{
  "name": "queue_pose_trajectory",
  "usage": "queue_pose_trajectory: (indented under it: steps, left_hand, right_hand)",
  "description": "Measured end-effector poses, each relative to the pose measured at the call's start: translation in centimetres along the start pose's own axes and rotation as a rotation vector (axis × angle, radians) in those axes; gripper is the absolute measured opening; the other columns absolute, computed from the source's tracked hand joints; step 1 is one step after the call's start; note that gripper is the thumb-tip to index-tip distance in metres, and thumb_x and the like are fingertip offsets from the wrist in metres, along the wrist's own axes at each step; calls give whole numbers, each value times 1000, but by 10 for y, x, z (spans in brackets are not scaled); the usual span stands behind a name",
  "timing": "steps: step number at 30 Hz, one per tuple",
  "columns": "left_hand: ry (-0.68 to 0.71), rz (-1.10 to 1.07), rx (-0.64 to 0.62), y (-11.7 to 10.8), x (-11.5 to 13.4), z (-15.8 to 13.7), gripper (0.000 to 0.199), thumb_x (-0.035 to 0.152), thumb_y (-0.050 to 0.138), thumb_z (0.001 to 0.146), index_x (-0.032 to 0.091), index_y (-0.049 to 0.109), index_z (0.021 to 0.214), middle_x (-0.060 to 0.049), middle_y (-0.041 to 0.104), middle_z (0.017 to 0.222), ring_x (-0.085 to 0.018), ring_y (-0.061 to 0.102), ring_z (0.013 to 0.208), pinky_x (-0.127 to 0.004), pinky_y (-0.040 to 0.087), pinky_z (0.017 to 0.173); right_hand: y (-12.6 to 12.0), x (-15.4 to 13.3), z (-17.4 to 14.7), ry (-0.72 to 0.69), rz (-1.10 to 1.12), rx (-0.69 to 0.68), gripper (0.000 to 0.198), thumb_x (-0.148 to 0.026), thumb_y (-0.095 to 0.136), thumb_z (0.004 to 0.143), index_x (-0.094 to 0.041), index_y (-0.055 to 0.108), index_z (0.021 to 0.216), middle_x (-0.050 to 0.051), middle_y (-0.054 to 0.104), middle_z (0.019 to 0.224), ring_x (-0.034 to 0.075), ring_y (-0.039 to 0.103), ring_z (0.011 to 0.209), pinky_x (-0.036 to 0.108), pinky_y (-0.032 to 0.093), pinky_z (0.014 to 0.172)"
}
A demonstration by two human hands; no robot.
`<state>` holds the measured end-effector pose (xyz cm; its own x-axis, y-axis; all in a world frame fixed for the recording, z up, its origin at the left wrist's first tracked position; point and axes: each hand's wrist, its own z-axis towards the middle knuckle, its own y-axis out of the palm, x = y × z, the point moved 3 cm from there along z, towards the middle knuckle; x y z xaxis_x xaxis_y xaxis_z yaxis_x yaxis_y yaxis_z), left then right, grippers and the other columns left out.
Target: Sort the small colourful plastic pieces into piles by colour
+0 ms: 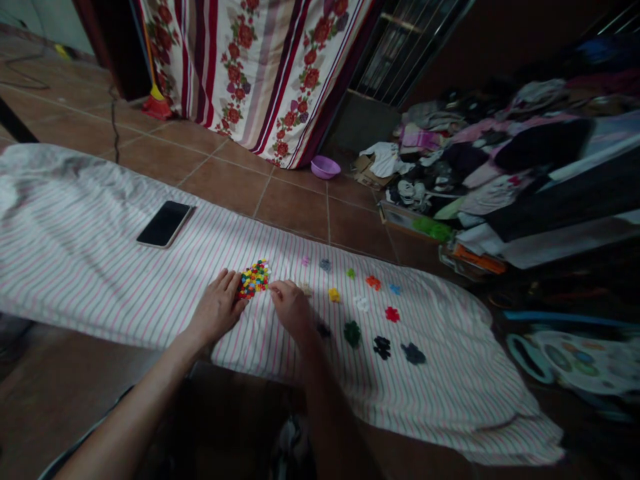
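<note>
Left hand point(219, 307) flat, right hand point(291, 305) curled, its hold unclear, flank mixed pieces point(256, 280) a careless nudge could scatter.

Purple basin point(325, 168) on tiled floor point(295, 204) beside floral curtain point(270, 73) — phone point(165, 225), screen dark.

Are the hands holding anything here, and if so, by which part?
The left hand lies beside the multicolored pile, gripping nothing visible. The right hand is at the pile's other side; whether it pinches a piece cannot be told.
</note>
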<state>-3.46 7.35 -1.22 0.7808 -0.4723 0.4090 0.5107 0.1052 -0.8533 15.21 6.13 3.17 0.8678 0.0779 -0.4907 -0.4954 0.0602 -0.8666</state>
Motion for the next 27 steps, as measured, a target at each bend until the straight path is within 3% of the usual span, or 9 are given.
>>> queue_pose_trajectory:
  steps: [7, 22, 27]
  left_hand:
    - [-10, -2, -21, -4, 5, 4, 47, 37, 44, 93, 13, 45, 134, -17, 56, 135, -31, 46, 134, -54, 42, 111]
    - [-18, 31, -8, -3, 4, 4, 47, 34, 44, 92, 11, 46, 134, -18, 55, 138, -32, 45, 136, -52, 43, 111]
    - [-15, 36, -7, -4, 5, 4, 47, 34, 46, 92, 13, 46, 134, -17, 55, 137, -31, 46, 135, -52, 43, 112]
  right_hand:
    - [13, -12, 8, 51, 11, 55, 24, -17, 53, 91, -22, 70, 108, 5, 67, 100, 16, 64, 84, 24, 44, 73]
    - [13, -21, 17, 21, -27, -46, 24, -18, 54, 92, -25, 71, 107, 4, 64, 103, 15, 62, 84, 24, 43, 69]
    - [10, -22, 16, 48, -44, -96, 28, -19, 54, 92, -24, 69, 116, 5, 64, 108, 15, 63, 87, 23, 44, 74]
